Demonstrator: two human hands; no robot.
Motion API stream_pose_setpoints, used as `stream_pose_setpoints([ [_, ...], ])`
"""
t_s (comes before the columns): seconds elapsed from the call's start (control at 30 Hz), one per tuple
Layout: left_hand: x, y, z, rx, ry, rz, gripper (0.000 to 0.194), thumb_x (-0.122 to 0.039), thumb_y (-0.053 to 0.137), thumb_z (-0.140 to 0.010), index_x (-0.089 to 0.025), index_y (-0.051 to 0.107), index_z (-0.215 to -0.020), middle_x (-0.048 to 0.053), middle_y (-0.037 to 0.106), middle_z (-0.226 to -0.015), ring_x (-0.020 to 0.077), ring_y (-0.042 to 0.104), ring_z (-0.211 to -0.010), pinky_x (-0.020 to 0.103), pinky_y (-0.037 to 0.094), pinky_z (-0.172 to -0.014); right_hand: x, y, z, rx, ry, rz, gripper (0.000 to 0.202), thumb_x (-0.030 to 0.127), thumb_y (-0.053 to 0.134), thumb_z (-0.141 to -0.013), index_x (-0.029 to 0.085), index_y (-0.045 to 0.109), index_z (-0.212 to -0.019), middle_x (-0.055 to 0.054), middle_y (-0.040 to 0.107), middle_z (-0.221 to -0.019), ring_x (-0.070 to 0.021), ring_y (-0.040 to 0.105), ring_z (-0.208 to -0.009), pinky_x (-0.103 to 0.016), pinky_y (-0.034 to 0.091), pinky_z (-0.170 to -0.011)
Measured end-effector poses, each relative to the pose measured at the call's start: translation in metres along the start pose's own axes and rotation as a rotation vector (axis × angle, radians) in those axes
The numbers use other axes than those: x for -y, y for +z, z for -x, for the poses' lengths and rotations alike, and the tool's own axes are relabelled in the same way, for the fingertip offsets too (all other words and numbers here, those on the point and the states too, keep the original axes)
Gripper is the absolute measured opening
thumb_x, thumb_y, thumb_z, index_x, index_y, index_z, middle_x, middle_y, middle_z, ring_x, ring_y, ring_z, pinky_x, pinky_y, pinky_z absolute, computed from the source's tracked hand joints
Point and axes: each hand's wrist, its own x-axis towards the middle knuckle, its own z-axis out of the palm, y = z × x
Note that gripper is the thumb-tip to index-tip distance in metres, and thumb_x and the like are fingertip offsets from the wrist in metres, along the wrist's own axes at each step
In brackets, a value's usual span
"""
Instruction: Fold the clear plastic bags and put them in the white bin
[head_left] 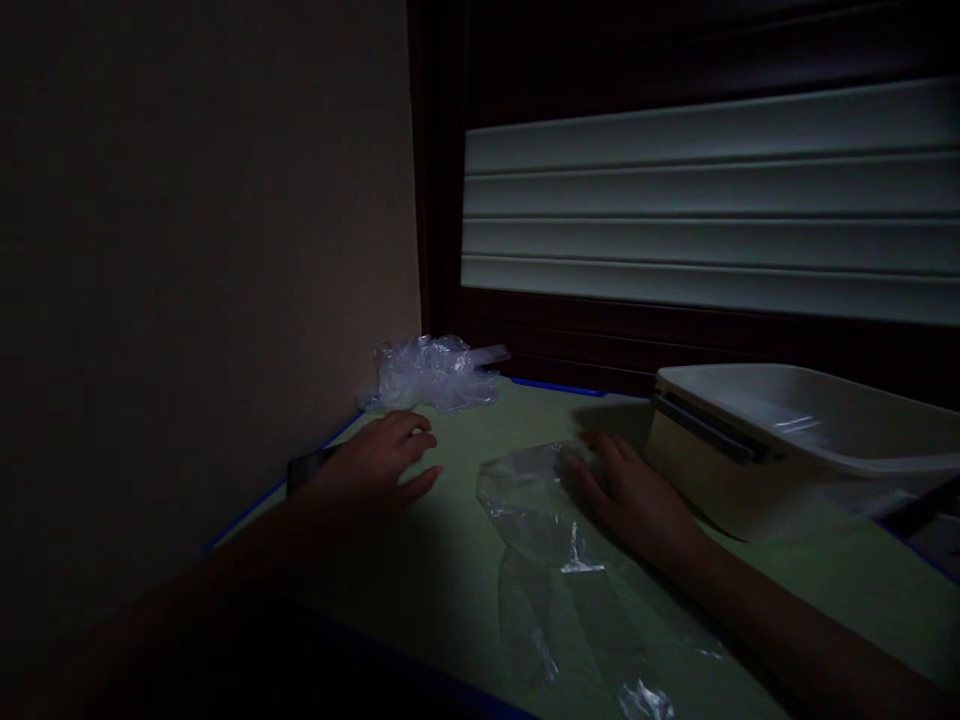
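Observation:
A clear plastic bag (532,510) lies spread on the pale green tabletop, with two strips, apparently its handles, toward the near edge. My right hand (630,495) is at the bag's right side, fingers stretched out and slightly apart; it seems to touch the film. Left of the bag, apart from it, my left hand (386,460) hovers over or rests on the table with its fingers loosely spread and nothing in them. Beyond it sits a crumpled heap of clear plastic bags (439,375). A dark flat object (304,470) is partly hidden behind my left wrist.
On the right stands a white plastic bin (720,480) with a dark handle and something shiny and clear inside. A wall (225,250) borders the table on the left, and a dark-framed slatted panel (675,200) rises behind. The table has a blue edge (559,386). The light is dim.

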Motion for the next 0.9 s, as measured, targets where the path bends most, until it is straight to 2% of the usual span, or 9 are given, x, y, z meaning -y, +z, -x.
stream_pose_setpoints([
  [0.07,0.022,-0.004,0.016,-0.049,-0.037,-0.082,0.030,-0.034,0.052,-0.082,-0.016,0.060,-0.104,0.013,0.052,-0.116,0.0295,0.045,-0.110,0.044,0.035,-0.093,0.000,0.000,0.000,-0.009,-0.008,-0.007,0.041,0.038,0.033,-0.089,0.011,0.048,-0.117,-0.018,0.055,-0.111,-0.0304,0.059,-0.092,-0.041,0.046,-0.074],
  [0.17,0.048,-0.005,0.034,0.002,-0.087,-0.141,0.039,-0.042,0.057,-0.078,-0.019,0.060,-0.110,0.012,0.049,-0.124,0.0322,0.039,-0.118,0.047,0.031,-0.098,-0.001,0.002,0.001,-0.027,-0.004,-0.021,0.043,0.040,0.030,-0.090,0.011,0.048,-0.117,-0.018,0.055,-0.111,-0.0291,0.060,-0.088,-0.041,0.047,-0.073],
  [0.23,0.057,-0.002,0.040,0.004,-0.114,-0.161,0.047,-0.046,0.058,-0.077,-0.018,0.057,-0.115,0.013,0.045,-0.129,0.0324,0.035,-0.123,0.047,0.030,-0.099,-0.002,0.003,0.001,-0.033,0.005,-0.020,0.044,0.042,0.029,-0.090,0.011,0.047,-0.117,-0.017,0.055,-0.110,-0.0282,0.060,-0.085,-0.041,0.047,-0.073],
  [0.33,0.058,0.006,0.044,-0.023,-0.128,-0.217,0.052,-0.049,0.055,-0.078,-0.014,0.055,-0.117,0.017,0.036,-0.137,0.0345,0.026,-0.128,0.050,0.027,-0.101,-0.003,0.004,0.002,-0.041,0.007,-0.009,0.044,0.043,0.029,-0.090,0.013,0.047,-0.117,-0.016,0.055,-0.110,-0.0278,0.060,-0.086,-0.041,0.047,-0.074],
  [0.4,0.055,0.011,0.046,0.004,-0.104,-0.232,0.049,-0.047,0.052,-0.081,-0.014,0.056,-0.116,0.017,0.032,-0.140,0.0346,0.022,-0.130,0.052,0.025,-0.101,-0.003,0.005,0.002,-0.045,0.008,-0.002,0.043,0.043,0.029,-0.091,0.015,0.047,-0.117,-0.015,0.055,-0.110,-0.0275,0.061,-0.085,-0.041,0.047,-0.074],
  [0.53,0.048,0.016,0.046,0.063,-0.067,-0.226,0.039,-0.043,0.051,-0.084,-0.019,0.058,-0.113,0.013,0.033,-0.140,0.0324,0.019,-0.131,0.051,0.023,-0.103,-0.002,0.004,0.002,-0.030,0.003,0.003,0.042,0.042,0.029,-0.091,0.015,0.048,-0.116,-0.015,0.054,-0.112,-0.0275,0.060,-0.086,-0.040,0.047,-0.074],
  [0.73,0.048,0.018,0.045,0.088,-0.066,-0.225,0.036,-0.036,0.048,-0.086,-0.017,0.056,-0.116,0.013,0.035,-0.138,0.0324,0.019,-0.131,0.053,0.018,-0.104,-0.001,0.004,0.002,-0.016,-0.003,0.008,0.043,0.042,0.029,-0.090,0.014,0.049,-0.116,-0.016,0.055,-0.110,-0.0294,0.059,-0.091,-0.040,0.046,-0.074],
  [0.9,0.047,0.019,0.045,0.061,-0.067,-0.183,0.044,-0.036,0.048,-0.085,-0.018,0.048,-0.125,0.014,0.035,-0.139,0.0335,0.021,-0.130,0.056,0.019,-0.103,-0.001,0.005,0.002,-0.027,-0.001,0.000,0.044,0.042,0.030,-0.090,0.014,0.049,-0.117,-0.016,0.055,-0.109,-0.0292,0.060,-0.089,-0.040,0.047,-0.073],
])
